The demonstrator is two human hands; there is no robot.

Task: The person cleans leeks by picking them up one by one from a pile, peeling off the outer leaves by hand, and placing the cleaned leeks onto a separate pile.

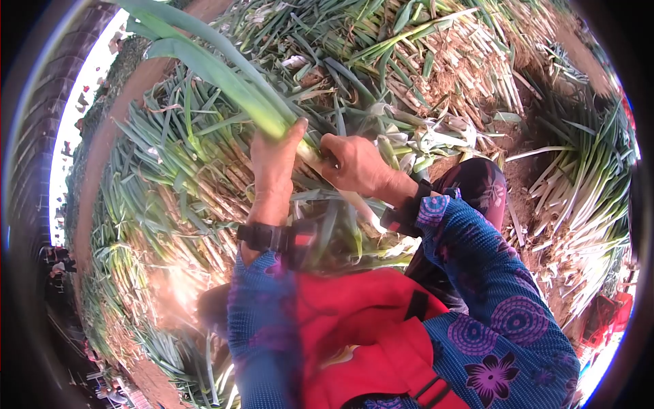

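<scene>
A large green onion (248, 95) slants across my view, its broad green leaves reaching to the upper left and its pale shank (361, 210) pointing to the lower right. My left hand (274, 160) is wrapped round it where the leaves meet the shank. Just to the right, my right hand (357, 165) is closed on the pale part with fingers curled; whether it pinches an outer layer, I cannot make out. Loose peeled leaves and pale scraps (436, 133) lie beyond my right hand. Several trimmings lie below both hands.
Heaps of green onions lie on the left (184, 163), at the back (436, 61) and on the right (579, 184), on brown soil (538, 235). My bent knee (480, 187) is close beside my right forearm. A red cloth (368, 307) covers my front.
</scene>
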